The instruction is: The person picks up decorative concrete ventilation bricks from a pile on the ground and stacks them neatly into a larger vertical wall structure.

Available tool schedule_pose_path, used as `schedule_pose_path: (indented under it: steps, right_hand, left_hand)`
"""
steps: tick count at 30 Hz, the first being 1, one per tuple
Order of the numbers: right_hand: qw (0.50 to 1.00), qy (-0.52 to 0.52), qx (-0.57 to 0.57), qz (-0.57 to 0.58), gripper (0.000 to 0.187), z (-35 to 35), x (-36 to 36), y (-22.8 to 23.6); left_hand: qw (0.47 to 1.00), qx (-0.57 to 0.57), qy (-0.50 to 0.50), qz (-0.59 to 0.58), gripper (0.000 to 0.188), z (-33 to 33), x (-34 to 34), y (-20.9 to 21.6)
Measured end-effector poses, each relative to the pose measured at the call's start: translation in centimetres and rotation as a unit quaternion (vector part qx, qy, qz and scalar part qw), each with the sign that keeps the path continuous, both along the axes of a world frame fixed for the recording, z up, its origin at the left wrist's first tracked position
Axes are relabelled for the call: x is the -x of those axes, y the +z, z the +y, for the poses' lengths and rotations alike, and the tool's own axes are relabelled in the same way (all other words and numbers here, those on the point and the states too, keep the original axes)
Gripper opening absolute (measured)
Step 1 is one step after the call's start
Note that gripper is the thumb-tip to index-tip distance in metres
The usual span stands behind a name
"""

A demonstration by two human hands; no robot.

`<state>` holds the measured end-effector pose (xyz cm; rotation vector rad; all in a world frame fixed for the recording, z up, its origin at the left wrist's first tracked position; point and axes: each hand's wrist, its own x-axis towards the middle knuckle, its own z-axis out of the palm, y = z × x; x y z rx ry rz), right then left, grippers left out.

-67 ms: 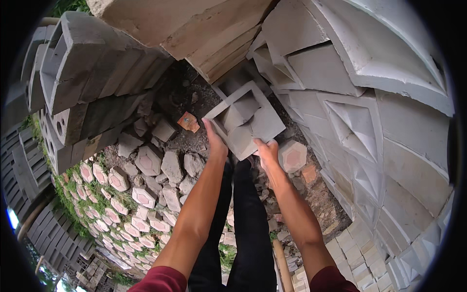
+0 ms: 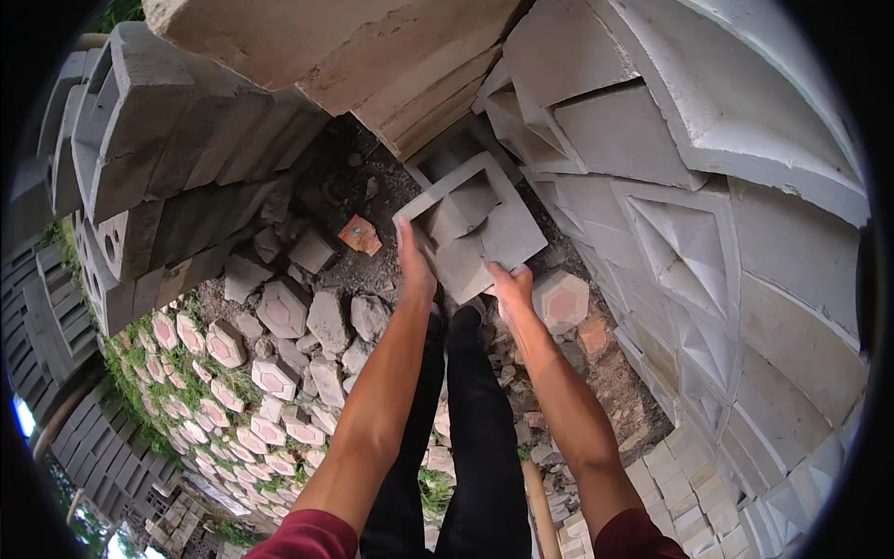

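A square grey concrete ventilation block (image 2: 515,238) with angled hollows is held in front of me, tilted, above the dirt ground. Its left edge is gripped by my left hand (image 2: 414,265), the thumb lying along the side. At the near right corner, my right hand (image 2: 510,287) clasps it with the thumb on top and the other fingers partly hidden beneath. Just beyond the held block, another grey block (image 2: 452,154) stands in shadow and is partly covered by it.
Stacked grey blocks (image 2: 689,242) rise like a wall on the right. Tan slabs (image 2: 400,84) stand ahead, and more blocks (image 2: 158,121) are piled on the left. Broken stones (image 2: 328,321), an orange brick shard (image 2: 360,236) and hexagonal pavers (image 2: 562,303) lie around my feet.
The held block and my left hand have shifted very slightly; the grip of both hands looks the same.
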<state>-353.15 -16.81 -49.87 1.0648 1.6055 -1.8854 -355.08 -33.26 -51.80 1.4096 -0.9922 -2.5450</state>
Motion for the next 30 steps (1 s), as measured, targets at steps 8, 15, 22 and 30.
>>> schedule_pose_path:
  steps: [8,15,22,30]
  right_hand:
    - [0.999,0.053,0.001,-0.003,0.03,0.8,6.8,-4.3]
    - [0.997,0.069,-0.027,-0.007,0.031,1.1,8.9,-8.1]
    - [0.997,0.06,-0.041,-0.009,0.031,0.4,10.0,-7.5]
    - [0.994,0.097,-0.007,-0.04,0.03,-1.2,12.6,-5.7]
  left_hand:
    - [0.998,-0.016,-0.044,0.031,0.05,-0.2,6.4,-4.6]
    - [0.989,0.083,-0.1,-0.067,0.032,-0.8,8.1,-7.2]
    - [0.981,0.131,-0.107,-0.095,0.019,-1.0,9.5,-6.8]
    - [0.995,0.038,-0.052,-0.082,0.031,-2.7,10.7,-7.9]
